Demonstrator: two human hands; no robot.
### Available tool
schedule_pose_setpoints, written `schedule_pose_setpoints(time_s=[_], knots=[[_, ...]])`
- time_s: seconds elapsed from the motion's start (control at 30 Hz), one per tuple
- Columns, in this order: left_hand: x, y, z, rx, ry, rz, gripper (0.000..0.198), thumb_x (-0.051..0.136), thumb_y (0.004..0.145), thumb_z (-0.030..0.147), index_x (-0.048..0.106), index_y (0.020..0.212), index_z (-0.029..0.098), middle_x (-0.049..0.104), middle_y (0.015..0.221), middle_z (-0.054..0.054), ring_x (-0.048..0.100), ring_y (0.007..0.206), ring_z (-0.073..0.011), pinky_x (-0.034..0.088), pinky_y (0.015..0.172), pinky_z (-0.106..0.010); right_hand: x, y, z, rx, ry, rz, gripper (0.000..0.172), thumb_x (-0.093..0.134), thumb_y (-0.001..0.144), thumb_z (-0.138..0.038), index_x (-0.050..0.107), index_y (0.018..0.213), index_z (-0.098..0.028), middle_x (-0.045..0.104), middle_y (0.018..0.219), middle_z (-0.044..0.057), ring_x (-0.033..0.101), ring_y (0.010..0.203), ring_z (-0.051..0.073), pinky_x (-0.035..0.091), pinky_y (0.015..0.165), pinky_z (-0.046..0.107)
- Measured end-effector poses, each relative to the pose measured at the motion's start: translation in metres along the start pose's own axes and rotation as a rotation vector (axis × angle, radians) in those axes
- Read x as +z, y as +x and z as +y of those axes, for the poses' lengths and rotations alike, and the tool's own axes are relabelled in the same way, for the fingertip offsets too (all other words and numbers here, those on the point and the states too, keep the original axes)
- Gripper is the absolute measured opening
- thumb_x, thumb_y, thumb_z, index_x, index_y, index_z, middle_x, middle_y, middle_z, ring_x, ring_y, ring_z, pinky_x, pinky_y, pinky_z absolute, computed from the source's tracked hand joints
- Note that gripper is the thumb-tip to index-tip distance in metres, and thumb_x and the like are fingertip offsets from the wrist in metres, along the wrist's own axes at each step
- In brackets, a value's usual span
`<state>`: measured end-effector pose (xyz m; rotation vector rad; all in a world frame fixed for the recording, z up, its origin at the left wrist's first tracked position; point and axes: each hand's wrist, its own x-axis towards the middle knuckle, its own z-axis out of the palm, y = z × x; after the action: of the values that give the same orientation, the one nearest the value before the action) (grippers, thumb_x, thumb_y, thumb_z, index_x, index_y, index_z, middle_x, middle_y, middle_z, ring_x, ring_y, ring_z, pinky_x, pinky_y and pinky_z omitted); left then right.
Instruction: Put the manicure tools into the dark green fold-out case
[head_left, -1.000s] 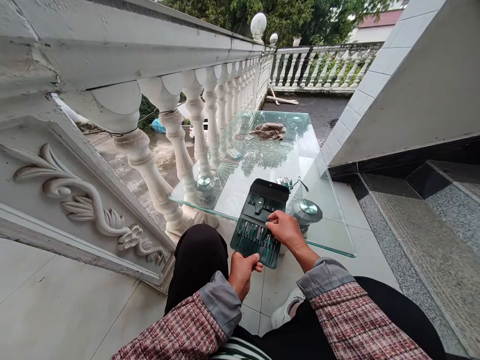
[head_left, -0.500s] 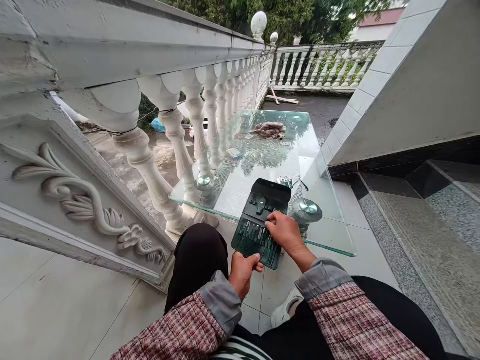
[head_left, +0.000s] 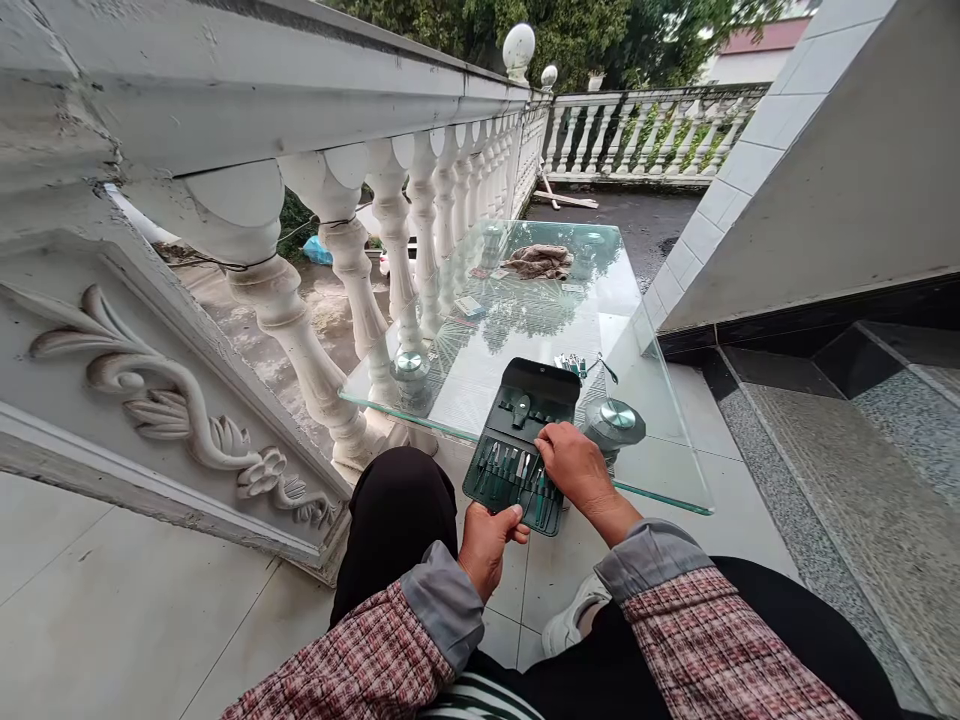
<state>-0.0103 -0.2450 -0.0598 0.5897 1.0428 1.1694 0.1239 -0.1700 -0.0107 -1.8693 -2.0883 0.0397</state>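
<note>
A dark green manicure case (head_left: 491, 490) lies opened out above my knees, its flap toward the glass table. My left hand (head_left: 484, 545) grips its near edge, thumb on top. Several slim metal tools with green handles (head_left: 510, 468) stand in a row in its lower pocket. A green-handled piece (head_left: 521, 408) is held in the upper part. My right hand (head_left: 574, 465) is closed in a pinch over the right end of the tool row; what its fingertips hold is hidden. On the table's near edge lie several nail clippers and small tools (head_left: 574, 365).
The glass table (head_left: 540, 335) carries a crumpled brown cloth (head_left: 538, 262) and a small box (head_left: 469, 306). A white balustrade (head_left: 352, 280) runs along the left. Stone steps (head_left: 840, 470) rise at the right.
My right hand has shifted very slightly to the right over the case. My left hand and the case are nearly still.
</note>
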Motion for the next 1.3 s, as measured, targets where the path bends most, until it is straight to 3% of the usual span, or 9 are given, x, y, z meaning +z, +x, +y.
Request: schedule_pose_setpoints(time_s=[0.27, 0.87, 1.07, 1.3], knots=[[0.001, 0.0, 0.0, 0.007, -0.005, -0.002, 0.03, 0.068, 0.055, 0.022, 0.059, 0.081, 0.01, 0.061, 0.069, -0.001, 0.053, 0.046, -0.008, 0.041, 0.042, -0.02, 0.005, -0.001, 0.002, -0.121, -0.087, 0.023, 0.022, 0.041, 0.089, -0.028, 0.06, 0.083, -0.018, 0.057, 0.084, 0.005, 0.05, 0.077, 0.015, 0.03, 0.065, 0.026], [0.0, 0.0, 0.001, 0.005, -0.012, -0.001, 0.035, 0.072, 0.055, 0.026, 0.06, 0.085, 0.011, 0.061, 0.071, -0.001, 0.053, 0.047, -0.0079, 0.041, 0.043, -0.021, 0.003, -0.016, -0.006, -0.201, -0.168, 0.015, 0.023, 0.04, 0.088, -0.016, 0.063, 0.087, -0.017, 0.056, 0.086, 0.007, 0.046, 0.081, 0.018, 0.031, 0.066, 0.028], [0.0, 0.0, 0.0, 0.005, -0.01, -0.001, 0.035, 0.072, 0.055, 0.026, 0.059, 0.084, 0.011, 0.061, 0.072, -0.001, 0.053, 0.047, -0.0076, 0.041, 0.044, -0.02, 0.006, -0.022, -0.004, -0.233, 0.007, 0.0, 0.028, 0.038, 0.088, -0.016, 0.063, 0.099, -0.017, 0.057, 0.091, 0.008, 0.048, 0.085, 0.018, 0.036, 0.072, 0.027], [0.0, -0.001, 0.001, -0.006, -0.014, -0.004, 0.036, 0.074, 0.056, 0.027, 0.06, 0.085, 0.011, 0.061, 0.072, -0.002, 0.054, 0.049, -0.0086, 0.042, 0.045, -0.021, 0.003, -0.016, 0.018, -0.133, 0.254, 0.054, 0.032, 0.034, 0.087, -0.016, 0.063, 0.1, -0.017, 0.059, 0.09, 0.007, 0.051, 0.087, 0.017, 0.04, 0.077, 0.028]])
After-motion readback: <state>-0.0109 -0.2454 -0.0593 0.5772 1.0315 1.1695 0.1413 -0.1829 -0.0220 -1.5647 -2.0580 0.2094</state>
